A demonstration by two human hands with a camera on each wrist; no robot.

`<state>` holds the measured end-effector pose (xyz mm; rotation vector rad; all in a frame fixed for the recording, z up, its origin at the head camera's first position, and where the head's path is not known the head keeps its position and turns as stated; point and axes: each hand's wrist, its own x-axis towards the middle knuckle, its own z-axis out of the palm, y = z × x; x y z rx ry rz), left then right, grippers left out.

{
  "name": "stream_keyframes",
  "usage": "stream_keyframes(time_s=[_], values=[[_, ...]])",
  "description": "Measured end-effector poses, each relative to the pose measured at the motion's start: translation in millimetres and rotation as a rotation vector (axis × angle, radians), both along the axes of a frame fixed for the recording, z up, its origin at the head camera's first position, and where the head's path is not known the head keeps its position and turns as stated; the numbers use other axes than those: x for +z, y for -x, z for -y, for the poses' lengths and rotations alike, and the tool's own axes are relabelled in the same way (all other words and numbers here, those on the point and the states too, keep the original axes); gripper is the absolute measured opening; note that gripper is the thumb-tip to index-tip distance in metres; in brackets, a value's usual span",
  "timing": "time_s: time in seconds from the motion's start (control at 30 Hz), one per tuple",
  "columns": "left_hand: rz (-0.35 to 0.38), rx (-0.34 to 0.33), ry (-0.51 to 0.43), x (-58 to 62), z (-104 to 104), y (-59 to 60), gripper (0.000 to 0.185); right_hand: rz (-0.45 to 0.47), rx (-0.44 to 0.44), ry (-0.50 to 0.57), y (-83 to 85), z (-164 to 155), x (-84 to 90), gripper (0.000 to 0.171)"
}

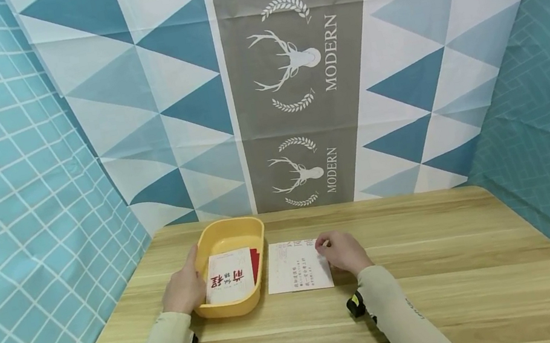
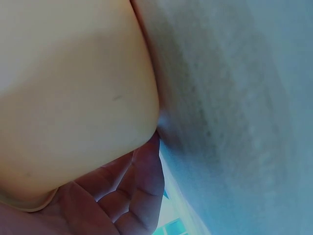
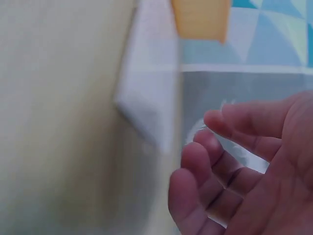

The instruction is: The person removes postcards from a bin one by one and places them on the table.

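Observation:
My left hand [image 1: 184, 288] grips the left side of a yellow plastic tray [image 1: 230, 309]. In the left wrist view, the fingers [image 2: 144, 183] curl by the tray's wall [image 2: 83, 107]. Inside the tray, a white printed card [image 1: 235, 289] with large red characters covers part of a red piece [image 1: 256, 262]. Right of the tray, white cards [image 1: 295, 272] with red print lie on the table, apparently stacked. At their right edge hovers my right hand [image 1: 343, 251]. The right wrist view shows its fingers [image 3: 195, 161] loosely bent, holding nothing, with a gap to the cards [image 3: 149, 83].
The wood-grain table [image 1: 436, 272] extends to the right and in front. Behind it hangs a patterned cloth [image 1: 288, 89] with deer heads and blue triangles. A blue grid-patterned sheet [image 1: 6, 182] borders the left side. A dark strap [image 1: 355, 304] sits at the right wrist.

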<state>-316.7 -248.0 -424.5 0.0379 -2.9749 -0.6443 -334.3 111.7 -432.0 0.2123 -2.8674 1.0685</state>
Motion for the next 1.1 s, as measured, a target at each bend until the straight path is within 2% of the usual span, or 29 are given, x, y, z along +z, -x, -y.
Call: stream_keyframes(time_s=[0.17,0.3,0.47,0.53,0.63,0.8,0.93,1.1], values=[[0.012,-0.005,0.003,0.8,0.6,-0.1,0.066,-0.115,0.070,-0.057,-10.8,15.7,29.4,0.013],[0.022,0.008,0.019,1.2,5.2,-2.3,0.067,-0.150,0.158,-0.067,-30.3,52.3,47.4,0.015],[0.022,0.003,0.025,0.7,5.6,-2.7,0.068,-0.212,0.321,-0.186,-49.8,111.8,51.7,0.016],[0.019,-0.007,0.017,0.7,2.7,-1.3,0.068,-0.258,0.374,-0.258,-49.5,130.4,49.2,0.015],[0.015,-0.014,0.015,0.1,-0.6,0.6,0.069,-0.270,0.432,-0.325,-44.3,149.8,40.1,0.015],[0.003,-0.034,0.023,0.7,-1.5,1.8,0.070,-0.192,0.408,-0.417,-38.2,168.4,28.3,0.014],[0.009,-0.040,0.034,1.8,0.4,3.1,0.071,-0.118,0.338,-0.483,-36.4,178.0,31.4,0.019],[0.029,-0.030,0.017,-0.5,2.1,2.7,0.072,-0.076,0.264,-0.548,-35.6,186.2,32.2,0.030]])
